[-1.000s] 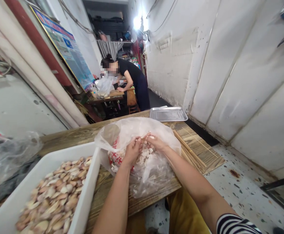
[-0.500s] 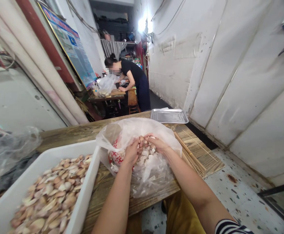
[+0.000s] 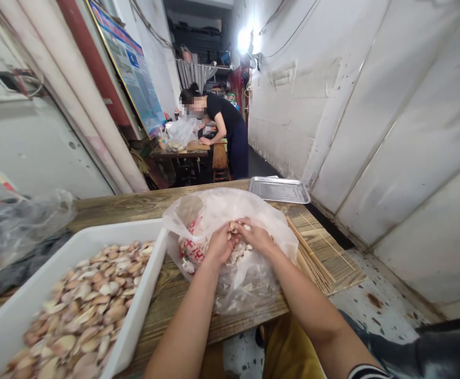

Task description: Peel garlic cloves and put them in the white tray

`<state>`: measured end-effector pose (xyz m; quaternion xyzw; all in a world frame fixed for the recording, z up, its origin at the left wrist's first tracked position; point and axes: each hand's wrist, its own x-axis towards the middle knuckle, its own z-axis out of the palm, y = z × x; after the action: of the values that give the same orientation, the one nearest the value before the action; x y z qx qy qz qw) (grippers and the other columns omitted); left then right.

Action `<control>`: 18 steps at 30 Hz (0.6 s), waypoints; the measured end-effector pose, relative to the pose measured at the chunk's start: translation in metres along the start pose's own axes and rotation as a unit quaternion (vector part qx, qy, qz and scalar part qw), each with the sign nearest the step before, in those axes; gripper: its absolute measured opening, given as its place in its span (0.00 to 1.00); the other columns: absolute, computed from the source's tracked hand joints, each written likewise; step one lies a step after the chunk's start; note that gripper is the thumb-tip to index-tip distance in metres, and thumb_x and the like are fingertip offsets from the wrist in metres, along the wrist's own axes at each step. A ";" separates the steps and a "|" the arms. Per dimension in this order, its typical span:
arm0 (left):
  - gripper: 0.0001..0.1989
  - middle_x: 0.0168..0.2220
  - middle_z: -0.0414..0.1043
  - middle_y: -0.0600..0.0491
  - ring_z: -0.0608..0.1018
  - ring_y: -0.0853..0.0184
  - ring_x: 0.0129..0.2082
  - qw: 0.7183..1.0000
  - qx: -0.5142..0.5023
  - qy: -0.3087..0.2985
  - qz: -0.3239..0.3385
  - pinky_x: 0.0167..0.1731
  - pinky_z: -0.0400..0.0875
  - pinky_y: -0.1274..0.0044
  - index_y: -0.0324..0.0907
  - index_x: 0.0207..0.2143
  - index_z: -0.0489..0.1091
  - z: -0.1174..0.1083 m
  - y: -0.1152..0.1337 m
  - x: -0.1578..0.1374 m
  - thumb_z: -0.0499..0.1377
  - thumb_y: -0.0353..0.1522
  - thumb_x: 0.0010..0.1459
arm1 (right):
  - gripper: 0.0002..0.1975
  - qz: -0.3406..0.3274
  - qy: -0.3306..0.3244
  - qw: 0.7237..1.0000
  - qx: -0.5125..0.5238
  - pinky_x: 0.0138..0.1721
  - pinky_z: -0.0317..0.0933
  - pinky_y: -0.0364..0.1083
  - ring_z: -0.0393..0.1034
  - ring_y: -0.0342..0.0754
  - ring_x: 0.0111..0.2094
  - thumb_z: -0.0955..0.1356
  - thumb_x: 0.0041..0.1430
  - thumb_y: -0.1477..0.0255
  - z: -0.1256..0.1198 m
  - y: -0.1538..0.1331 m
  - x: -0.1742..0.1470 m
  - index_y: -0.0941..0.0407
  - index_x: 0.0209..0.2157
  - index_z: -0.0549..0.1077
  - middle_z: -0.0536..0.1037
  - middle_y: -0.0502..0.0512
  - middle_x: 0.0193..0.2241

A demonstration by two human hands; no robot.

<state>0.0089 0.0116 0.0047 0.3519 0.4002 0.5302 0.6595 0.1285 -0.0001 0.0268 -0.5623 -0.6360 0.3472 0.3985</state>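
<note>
Both my hands meet over the mouth of a cloudy plastic bag (image 3: pixel 253 284) with red lettering inside it. My left hand (image 3: pixel 222 245) has its fingers curled around a garlic clove (image 3: pixel 233 226). From the other side my right hand (image 3: pixel 256 235) pinches at the same garlic, thumb and fingertips together. Below them, pale garlic pieces and skins (image 3: pixel 240 255) lie in the bag, partly hidden by my fingers. Left of the bag stands a white plastic tub (image 3: pixel 145 300) holding many unpeeled garlic cloves (image 3: pixel 91 300).
On the wooden table (image 3: pixel 167 316) a bundle of thin bamboo skewers (image 3: pixel 312 260) lies right of the bag. A metal tray (image 3: pixel 279 190) sits at the far edge, clear plastic bags (image 3: pixel 36 221) at the left. A co-worker (image 3: pixel 230 126) bends over another table.
My hands have drawn closer together, and the right fingers now close over the garlic. The view has shifted slightly left. A dark shape has appeared at the lower right.
</note>
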 end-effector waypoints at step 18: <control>0.18 0.18 0.60 0.60 0.60 0.80 0.13 0.998 0.037 -0.012 0.058 0.09 0.47 0.86 0.37 0.29 0.65 0.000 0.002 -0.001 0.61 0.42 0.44 | 0.20 -0.031 -0.039 0.997 0.055 0.43 0.59 0.42 0.67 0.43 0.37 0.65 0.51 0.65 -0.001 0.003 0.006 0.54 0.47 0.68 0.73 0.48 0.34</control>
<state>0.0075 0.0115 0.0066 0.4051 0.3908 0.5481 0.6187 0.1301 0.0063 0.0253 -0.5057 -0.6483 0.3903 0.4143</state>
